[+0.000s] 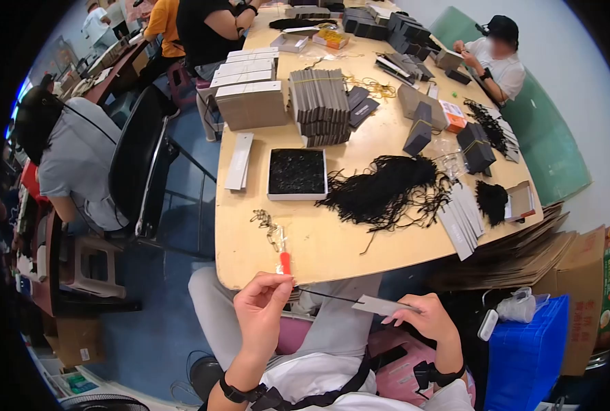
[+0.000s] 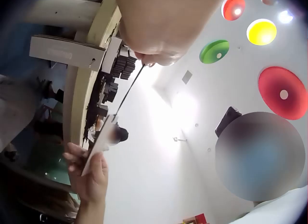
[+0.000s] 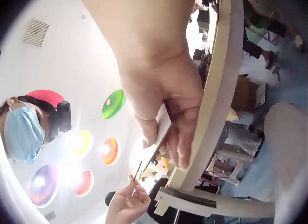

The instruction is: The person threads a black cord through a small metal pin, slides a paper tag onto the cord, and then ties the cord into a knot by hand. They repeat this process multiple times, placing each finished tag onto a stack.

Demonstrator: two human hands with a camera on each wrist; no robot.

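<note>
My left hand (image 1: 260, 305) pinches the end of a black string (image 1: 325, 295) between thumb and fingertips, in front of the table's near edge. From there the string runs taut to the end of a flat, pale card tag (image 1: 380, 307). My right hand (image 1: 431, 318) grips the tag's other end, thumb on one face and fingers on the other, as the right wrist view also shows. Just beyond the left hand, at the table edge, lies a thin red piece (image 1: 285, 262) in clear plastic, next to a loose chain (image 1: 269, 226).
On the table (image 1: 332, 250) are a box of small black pieces (image 1: 296, 171), a heap of black strings (image 1: 387, 188), fanned pale tags (image 1: 461, 219) and banded stacks of grey cards (image 1: 318, 106). A blue bin (image 1: 527, 349) stands at right. Another person (image 1: 500, 61) sits across the table.
</note>
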